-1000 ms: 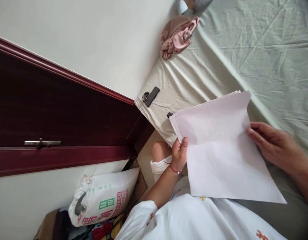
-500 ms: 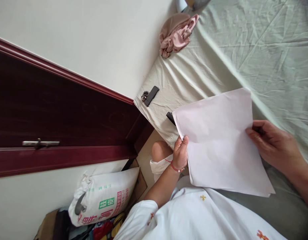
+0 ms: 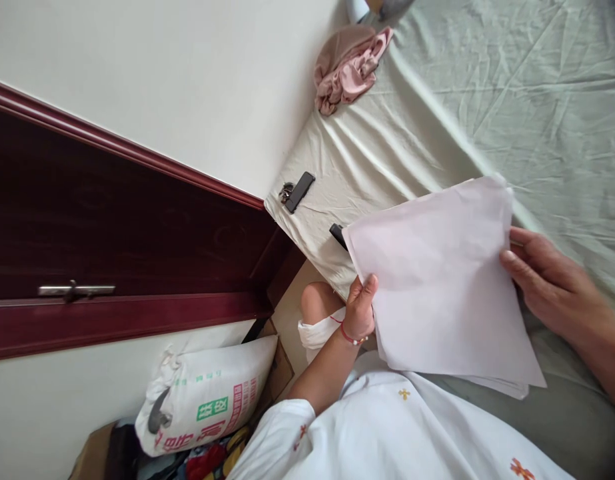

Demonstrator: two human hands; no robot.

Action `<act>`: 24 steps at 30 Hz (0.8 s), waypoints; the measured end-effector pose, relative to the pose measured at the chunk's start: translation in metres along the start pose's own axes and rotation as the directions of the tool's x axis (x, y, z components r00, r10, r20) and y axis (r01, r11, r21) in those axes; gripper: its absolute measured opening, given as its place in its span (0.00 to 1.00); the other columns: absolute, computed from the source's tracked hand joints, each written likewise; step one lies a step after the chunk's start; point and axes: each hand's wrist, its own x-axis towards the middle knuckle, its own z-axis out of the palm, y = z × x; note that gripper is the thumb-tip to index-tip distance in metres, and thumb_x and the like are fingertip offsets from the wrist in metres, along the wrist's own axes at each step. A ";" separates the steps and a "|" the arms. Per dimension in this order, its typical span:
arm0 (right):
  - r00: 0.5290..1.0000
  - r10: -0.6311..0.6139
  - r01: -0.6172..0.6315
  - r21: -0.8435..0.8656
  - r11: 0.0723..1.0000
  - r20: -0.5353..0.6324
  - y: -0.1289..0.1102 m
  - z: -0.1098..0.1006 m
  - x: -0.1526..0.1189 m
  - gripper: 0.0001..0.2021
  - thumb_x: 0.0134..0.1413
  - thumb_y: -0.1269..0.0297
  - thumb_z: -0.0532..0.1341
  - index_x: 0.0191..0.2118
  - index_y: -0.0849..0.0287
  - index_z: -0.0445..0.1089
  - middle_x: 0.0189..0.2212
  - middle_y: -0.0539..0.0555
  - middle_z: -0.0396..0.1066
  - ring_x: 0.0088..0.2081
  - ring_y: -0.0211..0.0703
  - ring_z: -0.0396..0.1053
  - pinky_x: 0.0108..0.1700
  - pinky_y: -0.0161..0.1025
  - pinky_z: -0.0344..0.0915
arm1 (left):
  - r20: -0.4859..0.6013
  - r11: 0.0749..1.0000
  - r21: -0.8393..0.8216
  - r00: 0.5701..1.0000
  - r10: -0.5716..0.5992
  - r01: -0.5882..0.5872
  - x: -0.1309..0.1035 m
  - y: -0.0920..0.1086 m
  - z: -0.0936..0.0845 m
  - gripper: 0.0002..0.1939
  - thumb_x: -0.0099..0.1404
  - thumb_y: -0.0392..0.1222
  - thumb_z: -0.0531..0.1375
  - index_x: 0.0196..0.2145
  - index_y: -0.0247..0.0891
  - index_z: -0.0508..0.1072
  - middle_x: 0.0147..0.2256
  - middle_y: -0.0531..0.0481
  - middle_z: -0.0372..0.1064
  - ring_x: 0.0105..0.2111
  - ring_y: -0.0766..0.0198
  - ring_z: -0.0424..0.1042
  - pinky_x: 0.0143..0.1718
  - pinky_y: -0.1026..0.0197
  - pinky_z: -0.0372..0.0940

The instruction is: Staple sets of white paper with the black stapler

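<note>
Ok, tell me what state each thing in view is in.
Paper sheets, stacked, edges uneven
Left hand, closed on their left edge
Right hand, at their right edge, grip unclear
Pink cloth, crumpled
Pale green cloth, spread out, wrinkled
Dark slim object, lying flat
Second dark object, partly hidden behind paper
White sack, bulging, one end bunched
Dark red door, open or shut unclear
</note>
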 end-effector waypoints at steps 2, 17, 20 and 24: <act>0.996 0.055 -0.060 0.073 0.995 0.071 0.000 -0.001 -0.001 0.23 0.62 0.43 0.57 0.57 0.48 0.68 0.36 0.51 0.72 0.33 0.39 0.68 0.30 0.33 0.66 | 0.028 1.000 0.023 0.999 -0.016 0.015 0.001 0.000 0.001 0.26 0.55 0.59 0.69 0.45 0.40 0.79 0.45 0.45 0.80 0.51 0.50 0.77 0.57 0.49 0.68; 0.976 0.185 -0.207 0.212 0.955 0.119 -0.008 -0.003 -0.006 0.21 0.57 0.39 0.60 0.43 0.51 0.70 0.30 0.50 0.66 0.26 0.37 0.62 0.22 0.30 0.62 | 0.158 0.978 0.178 0.978 -0.138 0.109 0.003 0.002 0.000 0.26 0.49 0.53 0.75 0.43 0.38 0.81 0.45 0.44 0.80 0.48 0.53 0.77 0.58 0.48 0.68; 0.968 0.209 -0.240 0.259 0.936 0.141 -0.007 -0.003 -0.006 0.24 0.56 0.39 0.61 0.51 0.48 0.72 0.37 0.53 0.73 0.31 0.41 0.69 0.27 0.33 0.70 | 0.271 0.967 0.246 0.953 -0.134 0.066 0.002 0.003 -0.002 0.25 0.52 0.52 0.74 0.44 0.37 0.80 0.48 0.44 0.79 0.51 0.52 0.76 0.59 0.49 0.67; 0.977 0.188 -0.207 0.229 0.951 0.104 -0.011 -0.003 -0.006 0.24 0.57 0.40 0.60 0.53 0.45 0.73 0.43 0.53 0.75 0.37 0.43 0.73 0.35 0.33 0.74 | 0.305 0.959 0.282 0.944 -0.125 0.036 0.003 0.001 0.003 0.23 0.56 0.52 0.72 0.46 0.37 0.79 0.48 0.43 0.79 0.53 0.53 0.75 0.60 0.49 0.66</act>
